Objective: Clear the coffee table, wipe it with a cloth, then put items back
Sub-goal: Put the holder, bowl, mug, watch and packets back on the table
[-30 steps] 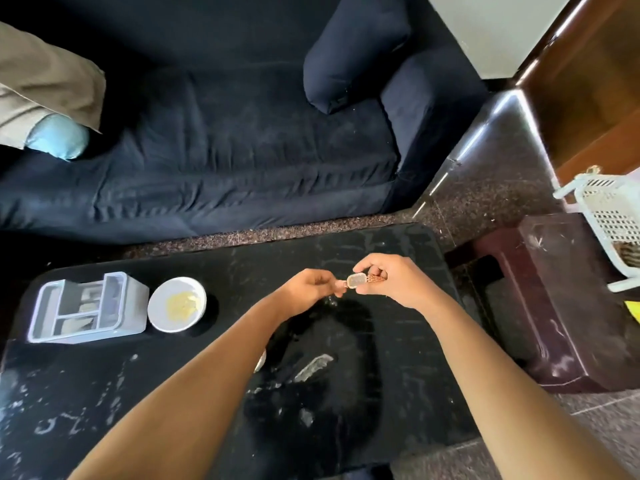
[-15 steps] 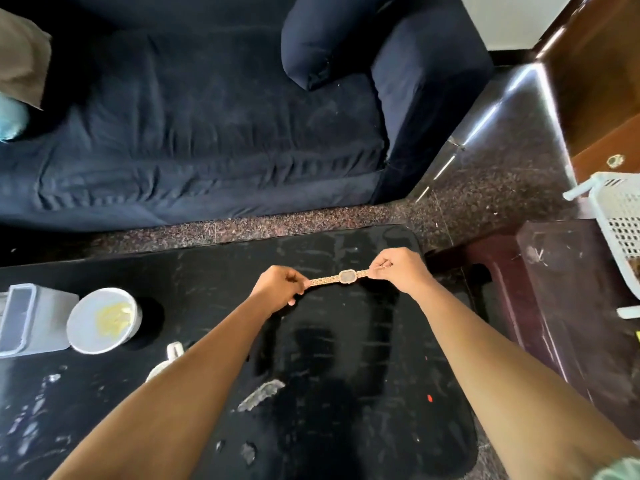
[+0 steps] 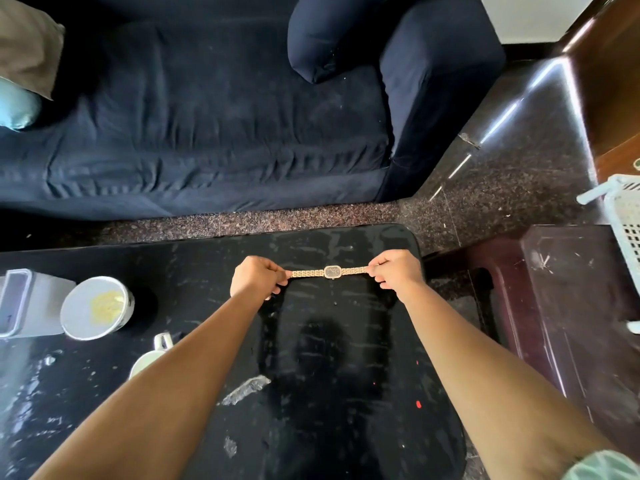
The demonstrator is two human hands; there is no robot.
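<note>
Head view is showing a gold-coloured wristwatch (image 3: 333, 272) being held stretched straight between both hands, over the far part of the black table (image 3: 346, 393), toward 12 o'clock from the table's middle. The left hand (image 3: 258, 277) is pinching the left end of the band with its fingers curled; the wristwatch is extending from this hand toward 3 o'clock. The right hand (image 3: 394, 273) is pinching the right end in the same manner; the wristwatch is extending from this hand toward 9 o'clock. The oval dial is sitting between the two hands, nearer the right hand, and is facing up. Whether the band is touching the table surface cannot be told.

At 9 o'clock of the left hand, well apart, a white cup (image 3: 97, 308) with yellow residue inside is standing on the table. A grey box (image 3: 27, 303) is standing just beside the cup, at its 9 o'clock. A white mug (image 3: 147, 362) is showing partly from behind the left forearm, at 7 o'clock of the left hand. A red speck (image 3: 418, 404) is lying on the table at 6 o'clock of the right hand. A dark blue sofa (image 3: 207, 116) is standing beyond the table at 12 o'clock.
</note>
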